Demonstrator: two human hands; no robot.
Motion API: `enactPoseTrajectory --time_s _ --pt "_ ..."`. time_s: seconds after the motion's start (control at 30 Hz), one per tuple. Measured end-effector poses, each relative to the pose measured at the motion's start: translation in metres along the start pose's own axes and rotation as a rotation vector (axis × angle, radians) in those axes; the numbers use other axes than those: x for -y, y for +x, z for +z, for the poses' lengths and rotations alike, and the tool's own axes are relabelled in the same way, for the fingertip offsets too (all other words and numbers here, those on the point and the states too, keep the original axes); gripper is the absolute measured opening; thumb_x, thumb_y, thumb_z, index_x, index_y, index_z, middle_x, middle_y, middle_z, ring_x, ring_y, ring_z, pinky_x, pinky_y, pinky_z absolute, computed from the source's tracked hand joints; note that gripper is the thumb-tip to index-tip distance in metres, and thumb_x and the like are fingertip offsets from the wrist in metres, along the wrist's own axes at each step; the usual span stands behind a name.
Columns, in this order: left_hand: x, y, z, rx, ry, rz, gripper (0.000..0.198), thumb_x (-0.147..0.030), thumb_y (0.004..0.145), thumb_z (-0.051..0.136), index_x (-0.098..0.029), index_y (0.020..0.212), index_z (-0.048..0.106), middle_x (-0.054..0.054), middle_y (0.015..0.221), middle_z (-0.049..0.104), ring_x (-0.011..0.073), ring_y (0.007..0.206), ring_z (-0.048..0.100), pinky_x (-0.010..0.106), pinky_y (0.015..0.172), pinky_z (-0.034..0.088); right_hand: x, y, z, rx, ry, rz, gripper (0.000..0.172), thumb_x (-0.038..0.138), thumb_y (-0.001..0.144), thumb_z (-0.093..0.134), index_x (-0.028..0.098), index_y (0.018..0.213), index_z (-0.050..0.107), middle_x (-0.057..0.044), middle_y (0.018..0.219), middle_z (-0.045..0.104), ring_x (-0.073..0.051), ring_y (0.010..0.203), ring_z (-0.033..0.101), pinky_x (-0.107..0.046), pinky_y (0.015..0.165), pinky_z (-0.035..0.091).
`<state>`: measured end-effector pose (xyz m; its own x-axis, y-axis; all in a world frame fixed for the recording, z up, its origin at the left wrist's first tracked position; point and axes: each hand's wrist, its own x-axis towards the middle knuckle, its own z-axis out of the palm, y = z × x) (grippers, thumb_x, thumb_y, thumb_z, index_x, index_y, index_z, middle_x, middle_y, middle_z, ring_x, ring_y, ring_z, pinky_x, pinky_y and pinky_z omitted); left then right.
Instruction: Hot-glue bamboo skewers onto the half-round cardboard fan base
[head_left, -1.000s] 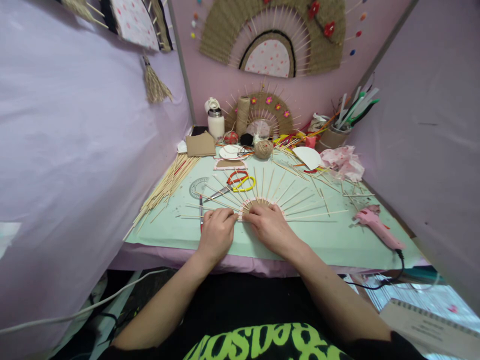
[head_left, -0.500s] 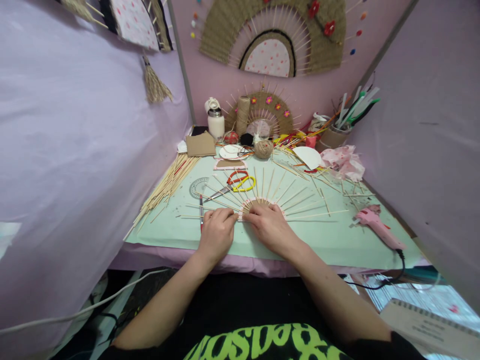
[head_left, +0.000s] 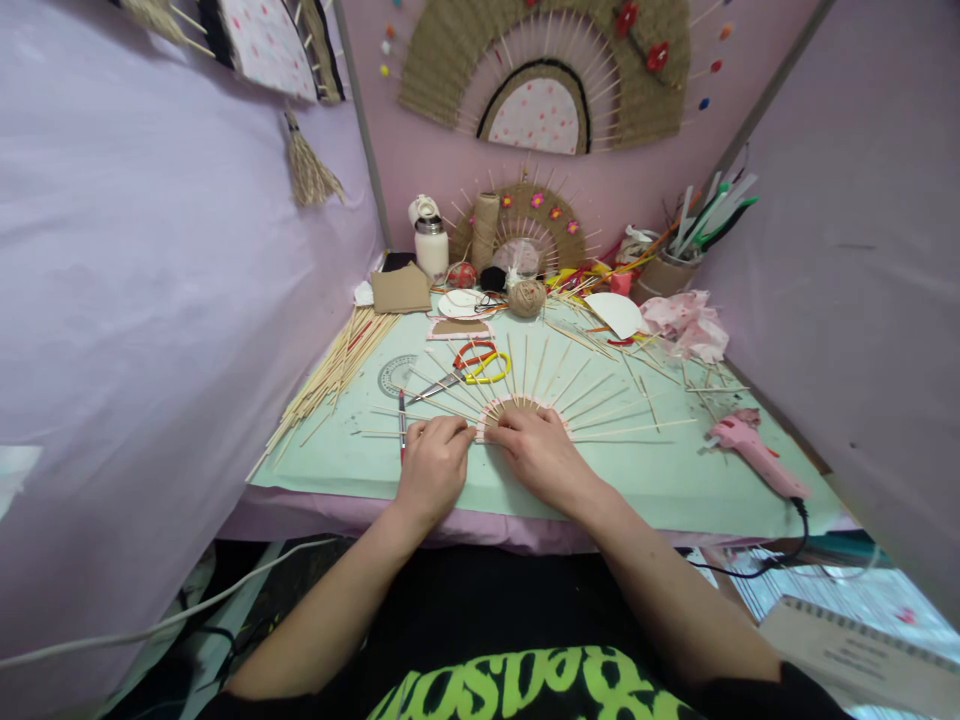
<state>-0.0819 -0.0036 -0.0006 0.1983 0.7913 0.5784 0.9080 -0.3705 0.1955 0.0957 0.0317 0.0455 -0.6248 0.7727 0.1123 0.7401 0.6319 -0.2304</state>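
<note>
A half-round cardboard piece (head_left: 517, 408) with a pink-spotted rim lies on the pale green tabletop, thin wooden sticks fanning out from it. My left hand (head_left: 436, 465) is closed at its left end, fingers pinched on the lowest stick (head_left: 382, 433) there. Across the cardboard rests my right hand (head_left: 536, 450), its fingers bent and pressed down on the piece near its left end; the fingertips are partly hidden. Beyond my left hand, scissors (head_left: 487, 367) with red and yellow handles lie under some sticks, near a clear protractor (head_left: 397, 376) and a red pen (head_left: 402, 410).
Loose sticks (head_left: 330, 375) are piled at the left. A pink glue gun (head_left: 757, 455) lies at the right with its cord over the edge. Twine (head_left: 527, 298), a white bottle (head_left: 431, 248), cardboard (head_left: 401, 290) and crumpled pink cloth (head_left: 686, 322) line the back.
</note>
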Motion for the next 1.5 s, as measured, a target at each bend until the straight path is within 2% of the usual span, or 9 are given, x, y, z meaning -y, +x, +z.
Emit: enactPoseTrajectory --time_s 1.5 --pt "-0.0003 -0.0004 -0.0001 0.019 -0.003 -0.011 0.027 -0.008 0.092 0.052 -0.022 0.101 0.073 0.006 0.101 0.073 0.0201 0.096 0.064 0.038 0.085 0.037 -0.0016 -0.0002 0.0020 -0.004 -0.001 -0.009 0.025 0.018 0.100 0.047 0.024 0.108 0.070 -0.005 0.103 0.066 -0.017 0.096 0.052 -0.034 0.080 0.023"
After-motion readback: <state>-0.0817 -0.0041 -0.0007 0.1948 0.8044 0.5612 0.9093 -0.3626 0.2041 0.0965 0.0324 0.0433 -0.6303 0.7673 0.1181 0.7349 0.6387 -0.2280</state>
